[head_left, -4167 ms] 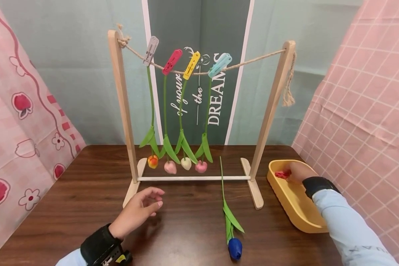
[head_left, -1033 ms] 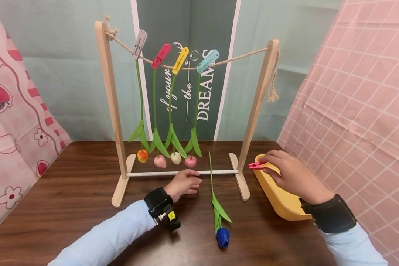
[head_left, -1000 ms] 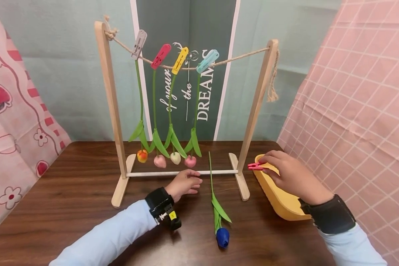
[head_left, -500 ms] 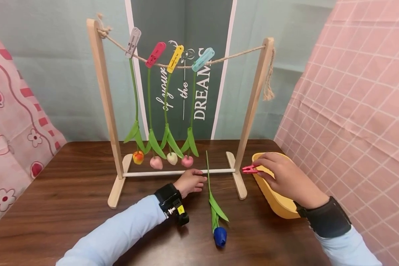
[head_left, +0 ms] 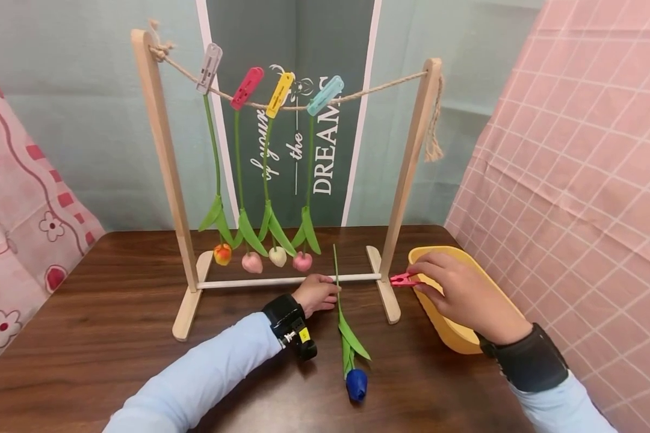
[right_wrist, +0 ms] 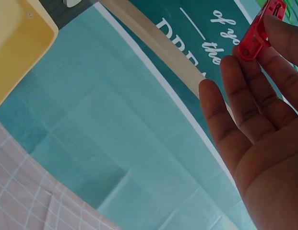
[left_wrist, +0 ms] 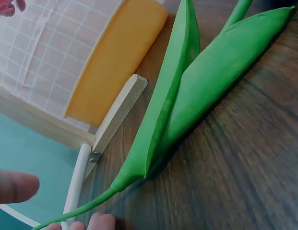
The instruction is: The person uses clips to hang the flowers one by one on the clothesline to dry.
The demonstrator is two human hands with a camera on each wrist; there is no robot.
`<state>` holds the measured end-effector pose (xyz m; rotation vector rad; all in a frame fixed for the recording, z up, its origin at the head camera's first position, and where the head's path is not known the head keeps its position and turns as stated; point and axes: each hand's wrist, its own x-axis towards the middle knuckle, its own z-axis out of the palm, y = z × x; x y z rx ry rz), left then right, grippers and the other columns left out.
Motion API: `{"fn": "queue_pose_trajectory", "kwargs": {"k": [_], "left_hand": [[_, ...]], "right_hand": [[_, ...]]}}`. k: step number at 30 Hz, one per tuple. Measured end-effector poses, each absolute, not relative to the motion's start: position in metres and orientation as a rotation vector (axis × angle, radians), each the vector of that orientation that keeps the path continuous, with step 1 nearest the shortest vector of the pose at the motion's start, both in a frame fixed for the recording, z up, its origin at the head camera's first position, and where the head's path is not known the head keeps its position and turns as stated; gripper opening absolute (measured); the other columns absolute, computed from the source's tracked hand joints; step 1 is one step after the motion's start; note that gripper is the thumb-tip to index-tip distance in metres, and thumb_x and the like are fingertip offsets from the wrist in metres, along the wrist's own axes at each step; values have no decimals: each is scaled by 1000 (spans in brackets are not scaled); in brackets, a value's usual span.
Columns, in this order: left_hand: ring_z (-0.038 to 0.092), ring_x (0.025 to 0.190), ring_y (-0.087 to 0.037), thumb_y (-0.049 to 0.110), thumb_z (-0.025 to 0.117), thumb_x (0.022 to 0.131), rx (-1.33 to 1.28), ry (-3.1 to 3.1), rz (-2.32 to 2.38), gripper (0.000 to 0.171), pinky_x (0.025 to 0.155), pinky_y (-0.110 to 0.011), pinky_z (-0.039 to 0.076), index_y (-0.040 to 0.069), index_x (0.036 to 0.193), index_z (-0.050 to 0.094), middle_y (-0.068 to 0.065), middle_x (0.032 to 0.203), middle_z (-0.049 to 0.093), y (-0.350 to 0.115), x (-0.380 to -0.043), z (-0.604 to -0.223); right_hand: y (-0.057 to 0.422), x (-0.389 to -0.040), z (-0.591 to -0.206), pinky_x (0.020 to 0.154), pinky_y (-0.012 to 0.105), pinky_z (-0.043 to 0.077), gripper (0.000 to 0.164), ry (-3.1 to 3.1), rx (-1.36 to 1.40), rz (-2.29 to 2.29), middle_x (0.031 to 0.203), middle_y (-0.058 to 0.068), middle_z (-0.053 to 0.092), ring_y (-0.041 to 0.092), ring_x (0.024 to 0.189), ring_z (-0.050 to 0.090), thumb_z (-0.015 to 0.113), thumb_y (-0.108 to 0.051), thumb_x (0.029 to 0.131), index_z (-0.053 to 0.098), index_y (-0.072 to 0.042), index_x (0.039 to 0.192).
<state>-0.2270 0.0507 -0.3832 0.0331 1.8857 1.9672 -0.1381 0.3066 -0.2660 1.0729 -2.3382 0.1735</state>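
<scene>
A blue tulip (head_left: pixel 356 385) lies on the table, its green stem pointing toward the stand. My left hand (head_left: pixel 317 293) is at the stem's upper part; in the left wrist view the thumb (left_wrist: pixel 17 187) stands apart from the fingers, with the stem (left_wrist: pixel 86 207) running over or beside the fingertips. My right hand (head_left: pixel 460 294) pinches a red clothespin (head_left: pixel 403 280) between thumb and fingers, near the stand's right foot. Several tulips hang heads down from the rope (head_left: pixel 381 88), held by a grey clothespin (head_left: pixel 209 68), a red, a yellow (head_left: pixel 280 95) and a light blue one (head_left: pixel 325 95).
The wooden stand (head_left: pixel 411 162) has a white crossbar (head_left: pixel 265 282) low between its feet. A yellow tray (head_left: pixel 439 322) sits at the right, partly behind my right hand. Pink cloth (head_left: pixel 563 150) hangs on the right, and a patterned cloth (head_left: pixel 32 228) on the left.
My right hand has brought the red clothespin out of the yellow tray and leftward. My left hand has moved right, from the stand's left side to the blue tulip's stem.
</scene>
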Motion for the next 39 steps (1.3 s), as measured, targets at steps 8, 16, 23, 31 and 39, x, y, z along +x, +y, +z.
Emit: {"fn": "queue_pose_trajectory", "kwargs": {"k": [8,16,23,31,39], "left_hand": [[62,91,-33,-8,55,91,-13,1857,1978,35,81,-44,55,-13,123,41,-30,114,58,55,-226,-389],[63,88,-34,-12,57,86,-6,1917,1974,39,74,-42,58,-16,121,42,-23,97,61,62,-227,-388],[63,81,-29,-15,57,83,5,1962,1980,36,69,-41,58,-16,117,44,-25,95,62,66,-226,-389],[58,65,-18,-15,56,82,8,1950,2021,32,60,-34,58,-15,113,47,-15,83,60,67,-227,-391],[56,64,-16,-15,55,83,39,1933,2045,33,57,-30,57,-19,115,49,-11,79,56,64,-227,-391]], "right_hand": [[302,-134,-270,75,41,54,32,-2355,1077,183,96,7,63,23,87,59,84,-4,71,68,-3,100],[302,-136,-274,77,41,55,34,-2405,1060,232,98,5,62,21,88,59,56,-34,91,68,-4,102],[301,-136,-277,78,42,55,31,-2421,1048,229,98,6,62,22,88,60,82,-6,74,68,-5,102],[301,-135,-279,79,42,55,38,-2422,1026,230,98,6,63,22,88,59,85,0,67,68,-4,101],[302,-135,-276,77,42,55,33,-2417,1027,219,98,6,62,22,88,60,83,-4,72,68,-4,101]]}}
